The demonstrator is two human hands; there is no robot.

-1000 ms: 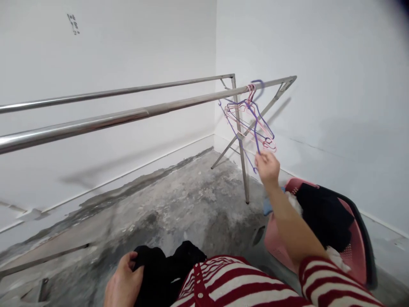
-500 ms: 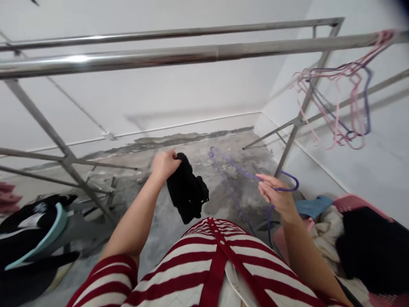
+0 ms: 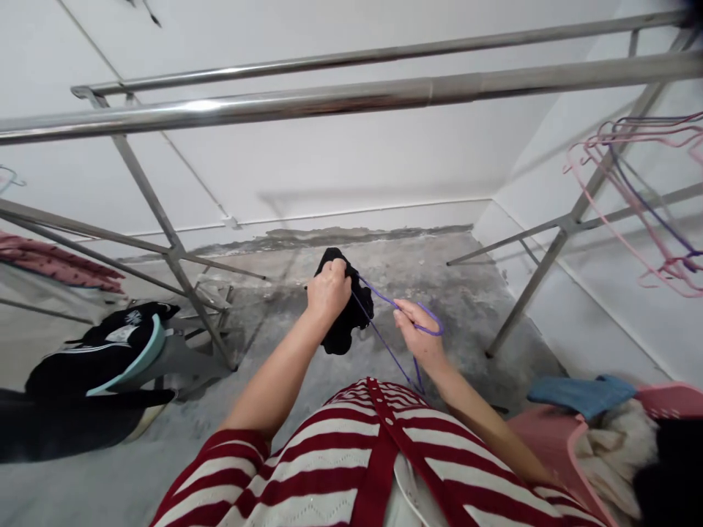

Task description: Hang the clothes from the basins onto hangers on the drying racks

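A small bunched black garment (image 3: 339, 338) hangs from my left hand (image 3: 329, 289), whose fingers are closed on its upper part. What kind of garment it is I cannot make out. My right hand (image 3: 420, 333) grips a purple wire hanger (image 3: 387, 350) near its hook. One end of the hanger reaches the black cloth beside my left fingers; whether it is inside the cloth is hidden. The hanger's other corner points down toward my striped top.
A metal drying rack (image 3: 307, 102) crosses in front of me. Pink and purple hangers (image 3: 653, 197) hang at its right. A pink basket (image 3: 549, 446) holds clothes, lower right. On the left stands a teal-rimmed basin (image 3: 157, 340) with dark clothing.
My hands have come together, bringing the hanger's end from apart to the black garment. My view has turned left, showing more of the basin and pink cloth there.
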